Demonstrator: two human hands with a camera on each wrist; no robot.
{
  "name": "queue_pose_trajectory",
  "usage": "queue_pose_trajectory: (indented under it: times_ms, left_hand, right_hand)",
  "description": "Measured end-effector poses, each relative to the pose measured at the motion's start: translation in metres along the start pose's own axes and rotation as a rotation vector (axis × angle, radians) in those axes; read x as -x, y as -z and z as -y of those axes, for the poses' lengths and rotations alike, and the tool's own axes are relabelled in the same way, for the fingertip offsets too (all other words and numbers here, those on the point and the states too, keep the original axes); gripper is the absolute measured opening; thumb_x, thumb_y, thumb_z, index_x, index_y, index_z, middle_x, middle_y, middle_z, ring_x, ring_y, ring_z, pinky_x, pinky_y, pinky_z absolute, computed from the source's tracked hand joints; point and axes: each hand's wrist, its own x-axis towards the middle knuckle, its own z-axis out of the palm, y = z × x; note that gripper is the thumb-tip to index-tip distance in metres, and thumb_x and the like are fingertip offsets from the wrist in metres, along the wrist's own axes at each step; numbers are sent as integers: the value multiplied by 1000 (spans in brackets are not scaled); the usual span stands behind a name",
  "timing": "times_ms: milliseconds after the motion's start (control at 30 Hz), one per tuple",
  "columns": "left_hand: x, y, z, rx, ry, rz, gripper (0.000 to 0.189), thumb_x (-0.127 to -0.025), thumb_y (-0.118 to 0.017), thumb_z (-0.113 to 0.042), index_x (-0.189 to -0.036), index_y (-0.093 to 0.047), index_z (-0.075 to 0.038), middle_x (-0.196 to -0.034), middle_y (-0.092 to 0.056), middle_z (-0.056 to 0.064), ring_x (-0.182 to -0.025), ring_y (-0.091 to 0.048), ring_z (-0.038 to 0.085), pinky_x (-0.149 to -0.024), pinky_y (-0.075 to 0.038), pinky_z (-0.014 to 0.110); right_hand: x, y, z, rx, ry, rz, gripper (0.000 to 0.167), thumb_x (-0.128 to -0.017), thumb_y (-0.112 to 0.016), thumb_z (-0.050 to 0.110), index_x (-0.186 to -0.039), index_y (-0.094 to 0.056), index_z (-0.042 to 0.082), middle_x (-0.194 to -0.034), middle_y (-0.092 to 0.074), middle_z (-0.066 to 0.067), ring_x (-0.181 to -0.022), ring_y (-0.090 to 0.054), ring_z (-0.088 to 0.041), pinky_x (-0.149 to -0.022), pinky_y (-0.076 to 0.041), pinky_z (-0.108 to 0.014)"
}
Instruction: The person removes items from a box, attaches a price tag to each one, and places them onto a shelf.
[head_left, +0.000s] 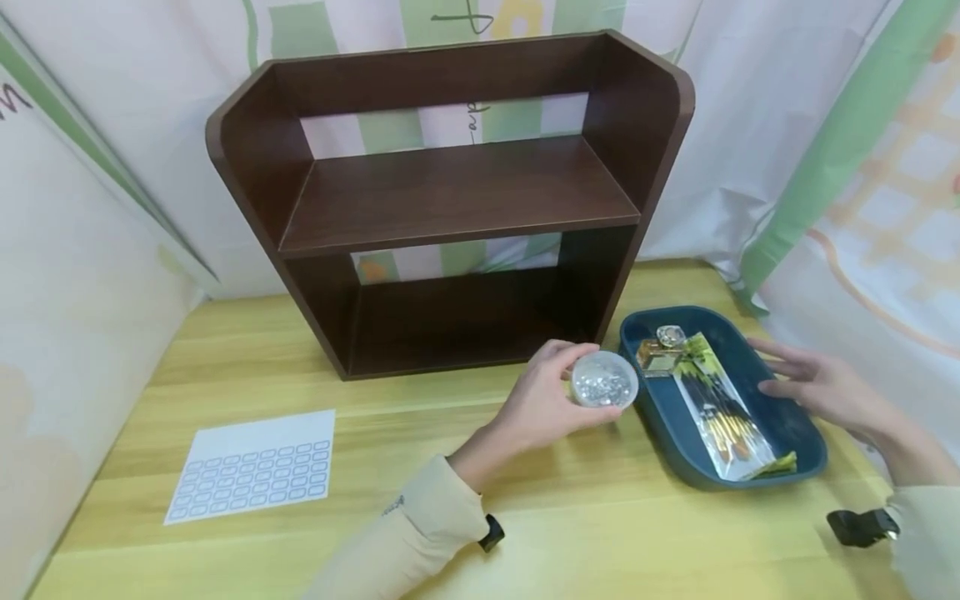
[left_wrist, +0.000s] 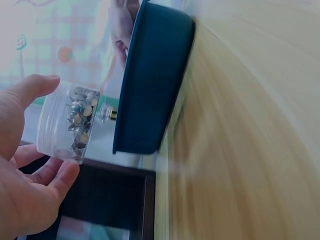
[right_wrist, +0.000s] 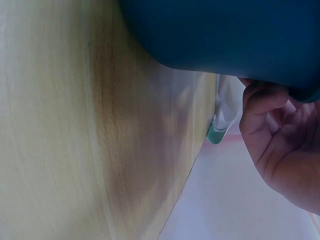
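Note:
My left hand (head_left: 542, 398) holds a small clear round jar (head_left: 604, 380) between thumb and fingers, above the table beside the tray's left edge. Silver thumbtacks (left_wrist: 81, 119) show through its wall in the left wrist view. At the right, my right hand (head_left: 817, 390) grips the far-right rim of a dark blue oval tray (head_left: 783, 437), thumb over the inner side. Inside that tray lie a glass perfume bottle (head_left: 657, 360) with amber liquid and a flat clear pack of brushes (head_left: 716, 404). The right wrist view has the right fingers (right_wrist: 267, 102) curled under the tray's rim.
A dark brown two-tier shelf (head_left: 457, 187) stands at the back of the wooden table (head_left: 555, 517). On the left lies a white sheet of blue-bordered labels (head_left: 255, 467). Patterned curtains (head_left: 847, 167) hang behind and at the sides.

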Motion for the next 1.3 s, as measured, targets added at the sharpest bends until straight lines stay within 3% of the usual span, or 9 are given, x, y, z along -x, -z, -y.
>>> queue_pose_trajectory:
  times_ms: [200, 400, 433, 600, 767, 900, 1000, 1133, 1300]
  left_hand:
    - [20, 21, 9, -61, 27, 21, 74, -72, -93, -34, -138, -61, -23, -125, -55, -5, -101, -53, 8, -84, -50, 22]
    - [41, 40, 22, -118, 38, 46, 74, -72, -92, -38, -137, -61, -22, -125, -57, -5, -104, -54, 12, -86, -50, 29]
    - [45, 43, 24, -124, 40, 48, 75, -72, -92, -38, -137, -61, -22, -125, -57, -5, -105, -55, 13, -86, -50, 29]
    - [62, 59, 38, -146, 44, 43, 74, -72, -92, -37, -137, -62, -19, -127, -58, -4, -105, -57, 16, -87, -51, 32]
    - [76, 72, 50, -156, 54, 25, 74, -72, -92, -35, -136, -62, -17, -125, -59, -3, -102, -57, 15, -86, -51, 33]
    - [87, 79, 58, -151, 79, 15, 74, -71, -93, -36, -135, -62, -13, -121, -59, -6, -101, -57, 14, -85, -52, 34]
    - [93, 84, 62, -149, 105, 19, 76, -72, -92, -36, -136, -62, -10, -121, -59, -4, -104, -58, 15, -88, -52, 37]
    - [101, 90, 68, -147, 138, 23, 77, -71, -93, -35, -136, -61, -9, -121, -59, -3, -106, -58, 18, -91, -52, 41]
    - [106, 96, 73, -150, 160, 27, 79, -71, -93, -33, -137, -60, -7, -122, -59, 0, -106, -57, 20, -91, -52, 43]
  right_hand:
    - [-1, 0, 2, 4, -36, 10, 72, -97, -68, 15, -158, -30, 14, -138, -45, -38, -98, -48, 18, -73, -52, -20]
    - [-2, 2, 2, -14, -78, 52, 74, -99, -66, 22, -160, -25, 17, -142, -42, -36, -99, -49, 15, -85, -56, -52]
    - [-3, 2, 2, -17, -79, 54, 74, -99, -66, 23, -160, -24, 17, -142, -42, -36, -99, -49, 15, -85, -56, -52]
    - [-3, 1, -2, -36, -62, 40, 73, -99, -66, 21, -160, -26, 19, -142, -41, -37, -99, -45, 20, -75, -54, -24]
    - [-2, 1, -6, -53, -35, 9, 71, -98, -67, 17, -159, -30, 19, -142, -38, -36, -100, -43, 23, -64, -55, -28]
    - [-1, 2, -9, -69, -41, 7, 72, -97, -68, 16, -159, -31, 20, -143, -43, -20, -101, -44, 23, -66, -55, -25]
    - [-1, 3, -9, -69, -48, 9, 72, -97, -69, 16, -158, -32, 21, -140, -43, -18, -101, -45, 22, -71, -55, -22]
    - [-2, 2, -8, -66, -54, 18, 72, -97, -68, 16, -159, -31, 21, -140, -38, -31, -100, -46, 21, -71, -55, -22]
    - [-4, 2, -6, -68, -61, 35, 73, -98, -67, 17, -160, -27, 21, -143, -35, -38, -99, -44, 22, -72, -54, -21]
